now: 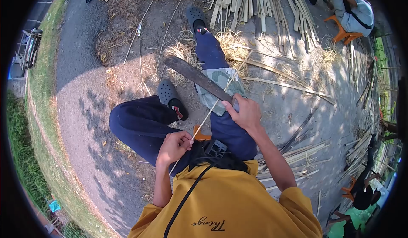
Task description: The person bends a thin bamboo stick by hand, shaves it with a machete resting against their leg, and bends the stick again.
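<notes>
My left hand is closed around a thin, pale bamboo strip that slants up across my lap. In my right hand is the handle end of a long machete, its dark, wide blade pointing up and to the left. The strip passes under the blade close to my right fingers, over a camouflage-patterned cloth draped on my leg. Its far end shows beyond the blade, above the cloth. The machete's handle is mostly hidden by my right hand.
Long split bamboo slats lie piled ahead, with curly shavings around my outstretched foot. More slats lie at my right. A person on an orange stool sits at upper right; other people are at lower right.
</notes>
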Demonstrator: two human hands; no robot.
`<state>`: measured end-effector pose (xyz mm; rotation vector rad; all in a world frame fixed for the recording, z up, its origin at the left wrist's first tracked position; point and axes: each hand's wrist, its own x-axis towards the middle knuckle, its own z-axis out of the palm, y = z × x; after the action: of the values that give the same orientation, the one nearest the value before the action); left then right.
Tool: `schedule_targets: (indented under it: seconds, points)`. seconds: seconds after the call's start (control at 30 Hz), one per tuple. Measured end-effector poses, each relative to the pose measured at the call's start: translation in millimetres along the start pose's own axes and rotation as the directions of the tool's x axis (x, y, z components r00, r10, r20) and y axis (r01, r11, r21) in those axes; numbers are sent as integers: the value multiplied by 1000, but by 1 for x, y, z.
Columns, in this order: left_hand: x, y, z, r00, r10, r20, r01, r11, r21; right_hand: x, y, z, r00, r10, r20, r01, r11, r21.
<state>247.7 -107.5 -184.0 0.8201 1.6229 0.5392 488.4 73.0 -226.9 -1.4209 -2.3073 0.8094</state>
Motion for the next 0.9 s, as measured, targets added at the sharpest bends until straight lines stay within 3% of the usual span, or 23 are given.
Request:
schedule_targets:
  seconds: [0.13, 0.23, 0.33, 0.4, 0.53, 0.6, 0.73, 0.8, 0.9]
  points:
    - [1, 0, -1, 1000, -5, -6, 5, 1000, -8, -1, -3, 0, 1000, 11, -7, -11, 1000, -5]
    - [-2, 5, -4, 1000, 26, -7, -25, 995, 97, -2, -5, -1, 1000, 10, -8, -10, 1000, -5]
    - [1, 9, -1, 989, 147, -27, -142, 981, 134, -3, -2, 1, 1000, -1, -16, 1, 1000, -9]
    - [14, 7, 8, 938, 330, -107, -326, 944, 57, -2, -1, 2, 1000, -10, -25, 10, 1000, -8]
    - [49, 15, 31, 932, 327, -156, -335, 942, -31, -1, -1, 2, 1000, -14, -17, 13, 1000, -22]
    - [61, 18, 38, 982, 188, 29, -173, 947, -269, -2, -1, 1, 1000, -12, -13, 12, 1000, -27]
    - [71, 19, 50, 986, 168, 2, -157, 926, -342, -3, 1, 1, 1000, 2, -25, -2, 1000, -9]
    - [72, 23, 51, 991, 117, 67, -80, 908, -412, -4, 1, 1, 1000, -2, -19, 2, 1000, -3]
    - [80, 24, 52, 985, 143, 98, -80, 877, -473, -4, 3, -2, 1000, -26, -3, 26, 1000, 17]
